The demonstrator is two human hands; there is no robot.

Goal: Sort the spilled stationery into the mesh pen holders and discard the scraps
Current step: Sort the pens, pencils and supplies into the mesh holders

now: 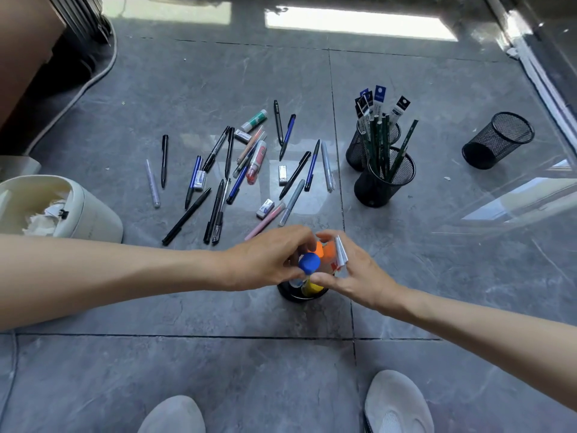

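One view only, from the head, looking down. Left hand (268,260) and right hand (356,273) close together above a black mesh holder (299,295) near the feet. Left fingers curled round a blue-capped stick (309,263), probably steadying it upright for the drop into the holder. Right fingers pinching a white packet (341,254) beside two orange caps (324,251).

Not yet sorted on the tile floor (218,307): scattered pens (187,217), erasers (265,208), a glue stick (254,120). Further right, a pencil holder (385,185), a refill holder (356,154) touching it behind, and an empty holder (496,140) well apart, likely kept for another kind. At left, a cream bin (93,214) with paper scraps (40,220) inside.

Red print on the packet too blurred to read; likewise the eraser labels.
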